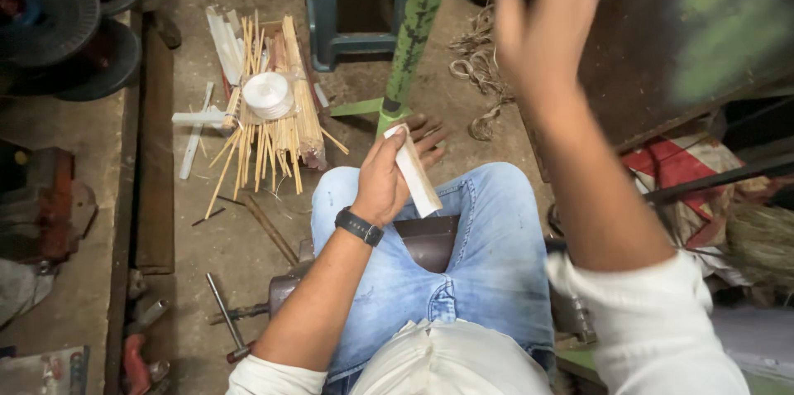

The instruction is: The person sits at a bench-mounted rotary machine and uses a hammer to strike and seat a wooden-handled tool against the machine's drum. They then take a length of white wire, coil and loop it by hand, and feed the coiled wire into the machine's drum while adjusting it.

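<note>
The left hand (389, 176) is clamped on a pale wood strip (416, 172), holding it over the person's knee. The right hand (542, 19) is raised far and blurred, so its grip cannot be told. Thin sticks (265, 126) and a white spool (267, 95) lie on the floor to the left.

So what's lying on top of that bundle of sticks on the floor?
A white spool of thread or tape sits on the sticks. Whatever lies beneath the spool is covered.
</note>
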`<state>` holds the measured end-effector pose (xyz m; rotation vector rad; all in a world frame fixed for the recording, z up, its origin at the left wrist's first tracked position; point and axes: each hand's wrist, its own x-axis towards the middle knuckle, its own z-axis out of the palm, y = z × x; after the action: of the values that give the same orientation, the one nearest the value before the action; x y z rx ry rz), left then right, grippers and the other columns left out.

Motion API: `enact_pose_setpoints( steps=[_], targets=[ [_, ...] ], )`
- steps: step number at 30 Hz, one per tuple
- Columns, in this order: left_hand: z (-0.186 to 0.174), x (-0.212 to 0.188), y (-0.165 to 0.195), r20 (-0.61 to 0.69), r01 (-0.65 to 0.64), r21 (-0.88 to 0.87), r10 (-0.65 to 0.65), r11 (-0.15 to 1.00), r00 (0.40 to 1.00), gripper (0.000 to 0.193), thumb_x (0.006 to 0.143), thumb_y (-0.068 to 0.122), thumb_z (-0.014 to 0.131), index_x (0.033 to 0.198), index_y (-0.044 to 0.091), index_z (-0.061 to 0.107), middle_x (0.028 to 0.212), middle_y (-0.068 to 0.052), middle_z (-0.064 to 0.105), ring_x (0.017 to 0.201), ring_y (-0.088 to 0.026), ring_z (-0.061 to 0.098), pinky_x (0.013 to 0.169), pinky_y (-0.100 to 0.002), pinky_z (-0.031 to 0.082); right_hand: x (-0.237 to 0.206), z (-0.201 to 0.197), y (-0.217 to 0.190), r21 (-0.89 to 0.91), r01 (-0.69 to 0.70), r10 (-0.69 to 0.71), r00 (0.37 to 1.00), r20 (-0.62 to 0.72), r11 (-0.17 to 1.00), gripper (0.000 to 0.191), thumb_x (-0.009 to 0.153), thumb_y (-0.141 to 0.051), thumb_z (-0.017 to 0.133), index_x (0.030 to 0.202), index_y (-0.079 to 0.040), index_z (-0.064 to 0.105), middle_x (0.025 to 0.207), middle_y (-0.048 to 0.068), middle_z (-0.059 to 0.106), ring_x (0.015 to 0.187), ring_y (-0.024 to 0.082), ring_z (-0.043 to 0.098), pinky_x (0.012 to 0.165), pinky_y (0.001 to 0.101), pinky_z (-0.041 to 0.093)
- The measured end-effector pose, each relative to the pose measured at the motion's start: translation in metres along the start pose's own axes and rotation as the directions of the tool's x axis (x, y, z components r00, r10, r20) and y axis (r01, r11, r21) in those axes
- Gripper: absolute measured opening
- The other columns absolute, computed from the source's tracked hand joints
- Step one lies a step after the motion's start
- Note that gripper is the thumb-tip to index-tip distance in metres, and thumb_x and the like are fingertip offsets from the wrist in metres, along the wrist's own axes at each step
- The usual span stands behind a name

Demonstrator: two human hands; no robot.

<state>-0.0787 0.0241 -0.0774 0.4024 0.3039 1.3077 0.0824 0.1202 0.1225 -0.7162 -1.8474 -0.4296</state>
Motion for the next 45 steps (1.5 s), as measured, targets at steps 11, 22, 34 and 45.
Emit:
enact_pose_setpoints(
  steps=[11,22,34,45],
  targets=[
    [-0.007,0.001,-0.006,-0.015,0.002,-0.287,-0.006,0.958,1.000,0.027,0.108,0.019,0.043,0.126,0.001,0.051,0.127,-0.021,0.062,0.130,-0.042,0.058,0.111,-0.047,0.049,-0.146,-0.065,-0.093,0.057,0.171,-0.157,0.657,0.737,0.984,0.049,0.078,-0.013,0.068,0.127,-0.018,0.071,0.110,0.002,0.065,0.091,0.023,0.060,0.077,0.0361,0.052],
    [-0.005,0.003,-0.001,-0.058,0.070,-0.209,-0.084,0.975,0.995,0.044,0.104,0.044,0.042,0.124,0.007,0.054,0.120,-0.016,0.064,0.120,-0.035,0.063,0.103,-0.044,0.051,-0.118,-0.073,-0.078,0.016,0.258,-0.235,0.850,0.471,0.966,0.029,0.082,-0.008,0.073,0.111,-0.010,0.074,0.099,0.004,0.072,0.079,0.021,0.068,0.065,0.0357,0.052],
    [-0.017,0.009,-0.013,-0.124,0.075,0.078,-0.064,0.994,0.990,0.045,0.105,0.051,0.043,0.119,0.010,0.055,0.101,-0.007,0.068,0.089,-0.018,0.064,0.076,-0.032,0.049,0.028,-0.082,0.024,-0.389,0.051,-0.088,0.993,-0.077,0.920,0.021,0.105,-0.023,0.082,0.099,-0.006,0.072,0.142,0.013,0.052,0.132,0.032,0.044,0.100,0.0386,0.048],
    [-0.015,0.011,-0.013,-0.141,0.081,0.087,-0.068,0.993,0.988,0.038,0.104,0.045,0.046,0.117,0.011,0.057,0.096,-0.005,0.069,0.082,-0.014,0.063,0.073,-0.030,0.048,0.041,-0.041,0.066,-0.460,-0.044,0.018,0.998,-0.060,0.887,0.026,0.106,-0.025,0.087,0.100,-0.005,0.072,0.148,0.017,0.044,0.133,0.039,0.043,0.121,0.0533,0.029]
  ],
)
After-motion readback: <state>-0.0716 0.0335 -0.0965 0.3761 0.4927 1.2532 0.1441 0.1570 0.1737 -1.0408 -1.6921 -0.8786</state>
